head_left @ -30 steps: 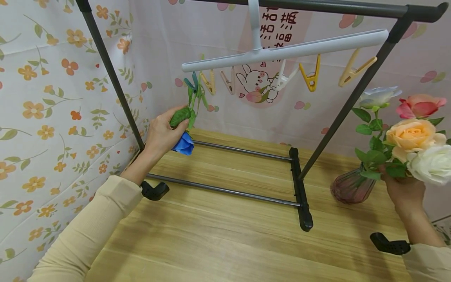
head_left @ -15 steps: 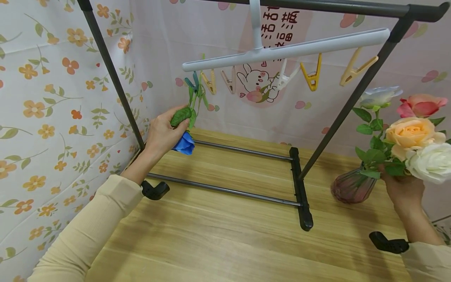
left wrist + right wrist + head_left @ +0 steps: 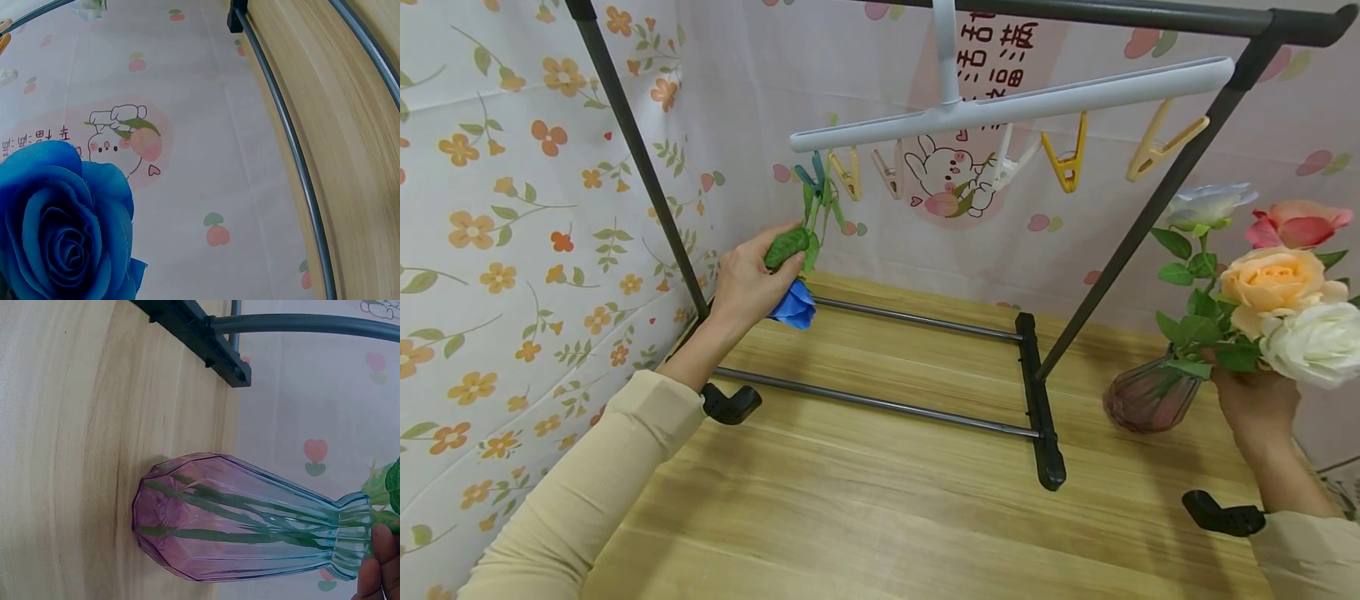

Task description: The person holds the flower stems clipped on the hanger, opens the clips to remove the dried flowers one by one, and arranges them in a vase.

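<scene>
My left hand (image 3: 752,275) pinches a blue rose (image 3: 793,306) by its leafy stem, blossom hanging downward. The stem end reaches up to a teal clothespin (image 3: 817,177) under the left end of a white hanger (image 3: 1000,108). In the left wrist view the blue blossom (image 3: 69,244) fills the lower left. At the far right my right hand (image 3: 1258,408) grips the rose stems just above a faceted pink-to-blue glass vase (image 3: 1150,396), under a white rose (image 3: 1311,343) and a peach rose (image 3: 1273,279). Its fingers (image 3: 384,547) are right at the vase mouth in the right wrist view.
A black metal rack (image 3: 1033,400) stands on the wooden table (image 3: 865,508), its bar carrying the hanger. Several more clothespins hang along it, including a yellow one (image 3: 1067,158). A pink-red rose (image 3: 1296,223) and a pale rose (image 3: 1206,206) rise from the vase. Printed cloth encloses the back and left.
The right hand and the white and peach roses have shifted slightly left and up. The left hand and blue rose stay almost still at the teal clothespin.
</scene>
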`<state>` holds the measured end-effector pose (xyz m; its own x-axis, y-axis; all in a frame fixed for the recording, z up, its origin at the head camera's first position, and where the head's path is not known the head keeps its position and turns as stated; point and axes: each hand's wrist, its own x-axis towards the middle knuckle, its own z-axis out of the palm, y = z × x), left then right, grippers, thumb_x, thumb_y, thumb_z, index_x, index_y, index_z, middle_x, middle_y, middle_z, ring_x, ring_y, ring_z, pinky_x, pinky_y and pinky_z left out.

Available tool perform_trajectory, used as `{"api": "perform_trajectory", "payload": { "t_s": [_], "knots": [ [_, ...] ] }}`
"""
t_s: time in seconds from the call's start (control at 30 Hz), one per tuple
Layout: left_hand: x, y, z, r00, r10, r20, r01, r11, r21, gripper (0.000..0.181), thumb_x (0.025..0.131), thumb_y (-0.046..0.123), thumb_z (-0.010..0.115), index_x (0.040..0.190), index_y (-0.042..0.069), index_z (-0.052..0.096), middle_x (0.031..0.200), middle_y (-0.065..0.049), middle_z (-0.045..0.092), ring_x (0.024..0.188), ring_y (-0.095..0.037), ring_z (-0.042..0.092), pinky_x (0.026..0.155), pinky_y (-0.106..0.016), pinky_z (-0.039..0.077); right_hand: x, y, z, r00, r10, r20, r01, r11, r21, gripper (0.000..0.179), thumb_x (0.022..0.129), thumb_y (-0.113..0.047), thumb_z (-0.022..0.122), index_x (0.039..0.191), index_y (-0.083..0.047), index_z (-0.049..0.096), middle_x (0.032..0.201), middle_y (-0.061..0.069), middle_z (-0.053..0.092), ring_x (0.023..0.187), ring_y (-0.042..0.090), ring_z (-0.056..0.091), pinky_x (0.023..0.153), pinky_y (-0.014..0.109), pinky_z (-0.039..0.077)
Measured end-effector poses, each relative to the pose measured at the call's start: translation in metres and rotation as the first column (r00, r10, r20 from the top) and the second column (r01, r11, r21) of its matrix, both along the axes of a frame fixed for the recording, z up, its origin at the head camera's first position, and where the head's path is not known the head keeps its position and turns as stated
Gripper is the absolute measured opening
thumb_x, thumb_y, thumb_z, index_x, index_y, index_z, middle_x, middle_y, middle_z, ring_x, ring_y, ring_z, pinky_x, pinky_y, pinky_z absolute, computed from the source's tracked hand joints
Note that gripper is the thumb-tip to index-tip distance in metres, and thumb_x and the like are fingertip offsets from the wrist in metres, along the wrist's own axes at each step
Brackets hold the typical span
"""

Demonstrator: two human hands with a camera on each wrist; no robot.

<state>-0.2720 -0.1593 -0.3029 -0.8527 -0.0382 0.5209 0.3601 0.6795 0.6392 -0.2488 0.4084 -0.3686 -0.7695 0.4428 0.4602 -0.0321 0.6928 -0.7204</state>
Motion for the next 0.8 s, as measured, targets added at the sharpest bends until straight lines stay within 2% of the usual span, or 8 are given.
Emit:
{"api": "perform_trajectory", "payload": {
  "t_s": [0.23,0.4,0.47,0.57,0.63,0.7,0.8],
  "knots": [
    [0.0,-0.0004,0.0001,1.0,0.004,-0.003,-0.004,1.0,-0.006,0.043,0.094,0.02,0.062,0.136,0.013,0.06,0.113,-0.021,0.071,0.076,-0.033,0.066,0.056,-0.031,0.039,-0.0002,-0.0006,0.0015,0.996,-0.061,0.07,0.06,0.998,0.015,0.057,0.092,-0.017,0.062,0.145,-0.031,0.045,0.139,-0.025,0.05,0.125,-0.018,0.035,0.116,0.02,0.025],
    [0.0004,-0.0004,0.0004,1.0,0.006,0.001,-0.006,1.0,-0.006,0.043,0.094,0.02,0.062,0.136,0.013,0.059,0.111,-0.021,0.071,0.074,-0.033,0.066,0.056,-0.031,0.038,0.001,-0.0015,0.0003,0.999,-0.021,0.036,0.02,1.0,0.015,0.059,0.091,-0.014,0.06,0.146,-0.031,0.044,0.143,-0.022,0.048,0.127,-0.017,0.035,0.115,0.015,0.024],
    [0.0006,-0.0003,0.0004,1.0,0.005,0.003,-0.005,1.0,-0.004,0.043,0.094,0.02,0.062,0.136,0.013,0.059,0.111,-0.021,0.071,0.076,-0.033,0.067,0.056,-0.031,0.039,0.0015,-0.0018,-0.0007,1.0,-0.014,0.028,0.014,1.0,0.018,0.059,0.091,-0.013,0.059,0.145,-0.031,0.044,0.142,-0.022,0.048,0.127,-0.016,0.035,0.114,0.015,0.024],
    [0.0007,-0.0003,0.0004,1.0,0.001,0.009,-0.001,1.0,-0.001,0.043,0.094,0.02,0.061,0.137,0.013,0.059,0.117,-0.02,0.07,0.084,-0.034,0.068,0.06,-0.032,0.041,0.0031,-0.0013,-0.0014,0.999,-0.022,0.045,0.021,0.999,0.029,0.056,0.091,-0.014,0.056,0.145,-0.029,0.045,0.137,-0.027,0.049,0.126,-0.016,0.035,0.118,0.026,0.026],
    [0.0008,-0.0004,0.0003,1.0,0.0,0.013,0.0,1.0,0.002,0.043,0.094,0.02,0.061,0.137,0.013,0.059,0.121,-0.019,0.068,0.09,-0.035,0.068,0.063,-0.033,0.043,0.0042,-0.0006,-0.0019,0.998,-0.017,0.059,0.016,1.0,0.023,0.055,0.092,-0.014,0.054,0.144,-0.028,0.046,0.13,-0.031,0.049,0.123,-0.018,0.036,0.116,0.025,0.027],
    [0.0011,-0.0006,0.0001,1.0,-0.001,0.017,0.001,1.0,0.006,0.043,0.094,0.02,0.061,0.137,0.014,0.059,0.123,-0.019,0.068,0.093,-0.035,0.068,0.065,-0.035,0.044,0.0059,0.0008,-0.0028,0.998,0.012,0.063,-0.012,1.0,-0.008,0.055,0.093,-0.012,0.055,0.145,-0.026,0.045,0.122,-0.034,0.049,0.119,-0.016,0.042,0.111,0.02,0.033],
    [0.0011,-0.0009,-0.0001,1.0,-0.003,0.022,0.002,1.0,0.009,0.044,0.094,0.019,0.061,0.137,0.013,0.058,0.123,-0.019,0.068,0.094,-0.035,0.067,0.067,-0.036,0.045,0.0086,0.0028,-0.0045,0.997,0.066,0.05,-0.065,0.997,-0.034,0.056,0.093,-0.008,0.059,0.145,-0.022,0.044,0.107,-0.038,0.045,0.098,-0.017,0.05,0.086,0.003,0.039]
  ]
}}
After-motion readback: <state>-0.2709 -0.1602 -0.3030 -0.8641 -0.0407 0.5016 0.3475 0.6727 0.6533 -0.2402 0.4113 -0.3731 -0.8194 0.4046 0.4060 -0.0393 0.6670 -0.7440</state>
